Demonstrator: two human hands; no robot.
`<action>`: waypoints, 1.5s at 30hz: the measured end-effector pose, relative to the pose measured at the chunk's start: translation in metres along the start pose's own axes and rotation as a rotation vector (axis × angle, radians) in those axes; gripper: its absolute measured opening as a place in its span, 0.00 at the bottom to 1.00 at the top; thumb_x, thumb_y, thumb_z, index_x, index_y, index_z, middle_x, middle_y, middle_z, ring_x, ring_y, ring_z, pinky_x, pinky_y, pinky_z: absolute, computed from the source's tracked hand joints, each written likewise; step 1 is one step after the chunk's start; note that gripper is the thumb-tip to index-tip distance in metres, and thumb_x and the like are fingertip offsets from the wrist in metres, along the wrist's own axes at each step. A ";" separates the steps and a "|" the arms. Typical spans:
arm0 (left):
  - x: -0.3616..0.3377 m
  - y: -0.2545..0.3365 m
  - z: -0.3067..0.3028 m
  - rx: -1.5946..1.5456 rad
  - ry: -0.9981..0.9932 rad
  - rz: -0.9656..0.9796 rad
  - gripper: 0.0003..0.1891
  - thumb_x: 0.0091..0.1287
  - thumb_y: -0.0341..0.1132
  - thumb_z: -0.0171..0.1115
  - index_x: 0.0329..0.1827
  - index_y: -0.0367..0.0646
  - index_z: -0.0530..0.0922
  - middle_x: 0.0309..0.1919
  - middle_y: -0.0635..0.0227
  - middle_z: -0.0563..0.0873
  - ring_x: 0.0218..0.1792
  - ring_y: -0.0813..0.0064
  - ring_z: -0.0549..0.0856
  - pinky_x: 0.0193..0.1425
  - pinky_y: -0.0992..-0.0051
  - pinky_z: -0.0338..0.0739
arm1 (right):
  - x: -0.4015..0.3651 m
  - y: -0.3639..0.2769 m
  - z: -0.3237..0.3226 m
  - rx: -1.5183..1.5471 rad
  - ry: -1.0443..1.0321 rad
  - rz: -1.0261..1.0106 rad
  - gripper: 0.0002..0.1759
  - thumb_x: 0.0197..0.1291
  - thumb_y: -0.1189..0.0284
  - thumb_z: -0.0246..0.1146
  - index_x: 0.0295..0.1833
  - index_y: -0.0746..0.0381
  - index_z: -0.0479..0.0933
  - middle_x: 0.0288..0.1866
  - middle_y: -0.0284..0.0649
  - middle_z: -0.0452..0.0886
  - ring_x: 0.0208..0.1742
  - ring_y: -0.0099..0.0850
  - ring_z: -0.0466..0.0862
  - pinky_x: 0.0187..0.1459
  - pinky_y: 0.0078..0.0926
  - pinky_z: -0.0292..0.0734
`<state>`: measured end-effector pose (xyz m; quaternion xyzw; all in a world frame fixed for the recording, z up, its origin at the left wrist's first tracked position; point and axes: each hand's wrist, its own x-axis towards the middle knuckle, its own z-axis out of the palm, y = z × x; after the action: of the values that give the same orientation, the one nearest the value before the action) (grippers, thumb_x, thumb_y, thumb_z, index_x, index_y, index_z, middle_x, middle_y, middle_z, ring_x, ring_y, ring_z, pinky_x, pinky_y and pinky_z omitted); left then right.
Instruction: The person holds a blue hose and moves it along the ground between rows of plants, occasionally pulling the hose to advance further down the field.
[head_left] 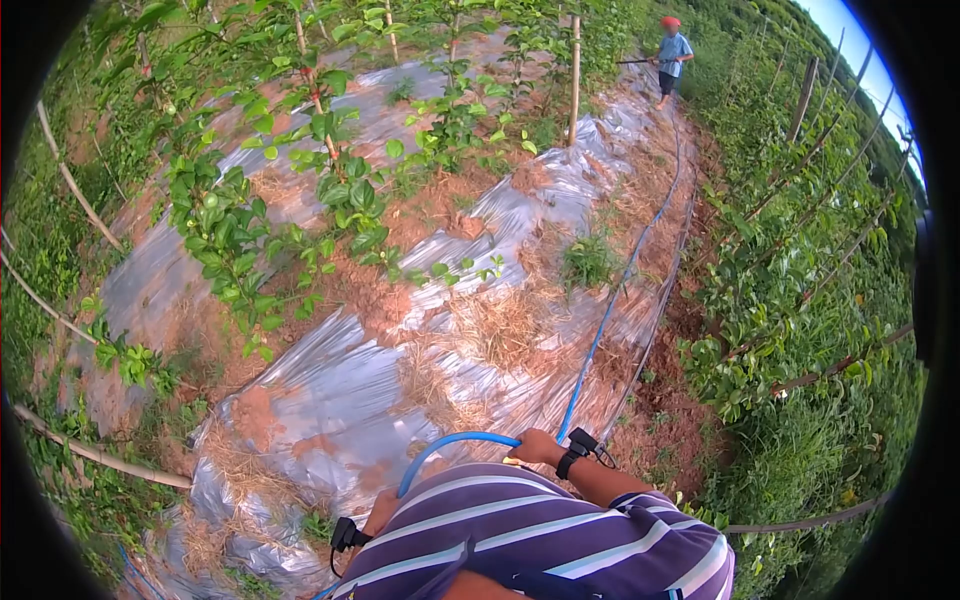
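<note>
A blue hose runs down the path from the far end and bends left in front of my striped shirt. My right hand is closed around it near the shirt's front, with a black strapped device on the wrist. At the shirt's left side, my left hand is beside the hose where it curves down; its fingers are mostly hidden by the shirt. Another black device sits on that wrist.
Silvery plastic film with straw and red soil covers the ground. Leafy young trees with stakes stand ahead and left. Dense greenery lines the right. A person in a red cap stands far up the path, holding a dark rod.
</note>
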<state>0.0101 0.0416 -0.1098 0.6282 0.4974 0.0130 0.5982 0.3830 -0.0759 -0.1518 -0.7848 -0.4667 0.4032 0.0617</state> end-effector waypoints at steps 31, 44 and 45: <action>0.001 -0.005 0.004 -0.094 -0.004 0.008 0.16 0.64 0.40 0.69 0.44 0.34 0.85 0.31 0.71 0.86 0.33 0.81 0.81 0.38 0.75 0.77 | -0.003 -0.001 0.000 -0.048 0.003 -0.006 0.21 0.50 0.50 0.65 0.42 0.54 0.87 0.38 0.50 0.86 0.41 0.48 0.86 0.45 0.45 0.80; -0.005 0.008 0.001 -0.059 -0.009 -0.003 0.17 0.64 0.40 0.68 0.46 0.34 0.84 0.31 0.69 0.87 0.34 0.81 0.81 0.39 0.74 0.77 | -0.003 0.000 0.000 -0.032 0.008 -0.021 0.22 0.49 0.50 0.64 0.40 0.56 0.87 0.38 0.50 0.86 0.41 0.48 0.86 0.45 0.45 0.80; -0.005 0.007 0.002 -0.073 -0.011 0.005 0.17 0.64 0.41 0.68 0.46 0.34 0.84 0.31 0.68 0.87 0.34 0.80 0.81 0.40 0.74 0.77 | -0.003 0.000 -0.001 -0.032 0.010 -0.026 0.22 0.49 0.50 0.64 0.40 0.56 0.87 0.38 0.50 0.86 0.41 0.48 0.86 0.45 0.45 0.80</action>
<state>0.0131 0.0390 -0.1022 0.6071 0.4918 0.0291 0.6235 0.3825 -0.0778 -0.1495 -0.7817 -0.4828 0.3908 0.0566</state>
